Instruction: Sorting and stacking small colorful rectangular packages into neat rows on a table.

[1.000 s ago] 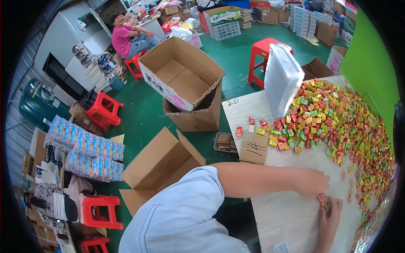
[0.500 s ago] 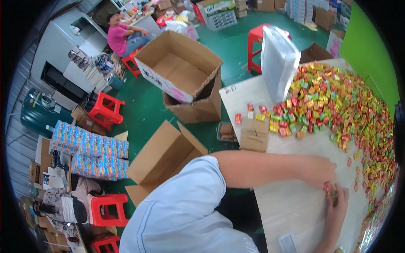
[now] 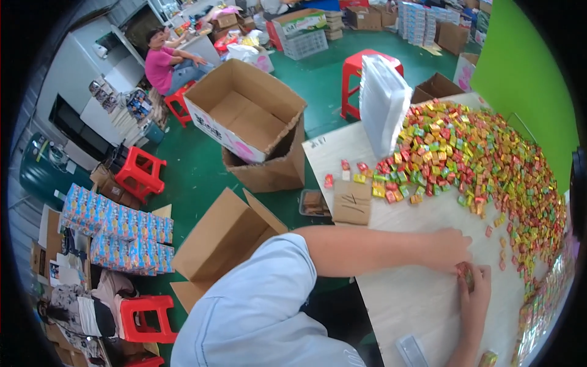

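The small, compact cluster of red and green shiny-wrapped cubes [image 3: 467,276] sits between the two hands, over the pale, wood-grained tabletop [image 3: 391,293]; whether it rests on the surface, I cannot tell. The bare right hand [image 3: 480,286] has thumb and fingers closed round it. The bare left hand [image 3: 448,249] reaches in from the far side, fingers curled; whether they clamp the cluster or only touch it is hidden. The step in hand looks like gathering and squaring up the cubes; the next move would call for steady pressure from both sides so that none slips loose. Nearer the body lies a clear, rectangular plastic tray [image 3: 412,351]. Beyond the hands spreads a large heap of red, yellow and green wrapped cubes [image 3: 483,165], with an upright stack of translucent white plastic trays [image 3: 385,110] at its left end
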Demonstrator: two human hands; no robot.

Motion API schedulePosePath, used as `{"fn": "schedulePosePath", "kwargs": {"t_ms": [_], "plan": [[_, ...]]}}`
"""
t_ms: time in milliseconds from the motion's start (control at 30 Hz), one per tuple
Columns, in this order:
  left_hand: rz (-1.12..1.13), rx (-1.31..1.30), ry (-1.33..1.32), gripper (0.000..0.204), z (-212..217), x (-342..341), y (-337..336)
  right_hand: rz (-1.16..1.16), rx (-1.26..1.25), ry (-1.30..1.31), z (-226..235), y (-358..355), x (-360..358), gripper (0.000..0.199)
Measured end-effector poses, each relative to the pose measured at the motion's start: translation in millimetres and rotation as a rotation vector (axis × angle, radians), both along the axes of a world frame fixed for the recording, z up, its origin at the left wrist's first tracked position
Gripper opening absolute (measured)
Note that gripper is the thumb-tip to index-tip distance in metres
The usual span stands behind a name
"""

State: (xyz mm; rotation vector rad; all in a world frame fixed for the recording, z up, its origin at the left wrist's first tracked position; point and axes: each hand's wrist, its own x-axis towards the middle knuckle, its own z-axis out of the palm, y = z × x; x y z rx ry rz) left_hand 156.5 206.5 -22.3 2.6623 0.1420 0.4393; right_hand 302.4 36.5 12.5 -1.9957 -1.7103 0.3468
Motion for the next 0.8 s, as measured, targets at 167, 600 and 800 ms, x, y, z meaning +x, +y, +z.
{"fn": "schedulePosePath", "kwargs": {"t_ms": [167,600,800], "plan": [[-0.004,0.012,-0.062,0.029,-2,1,1,-0.066,-0.023,0.063,6,1,-6,0.037],[-0.009,0.058,-0.084,0.031,-8,3,8,-0.027,0.044,-0.036,-8,4,-1,0.037],[-0.037,0.015,-0.115,0.027,-9,11,4,-0.091,0.007,-0.075,1,-2,-9,0.034]]}}
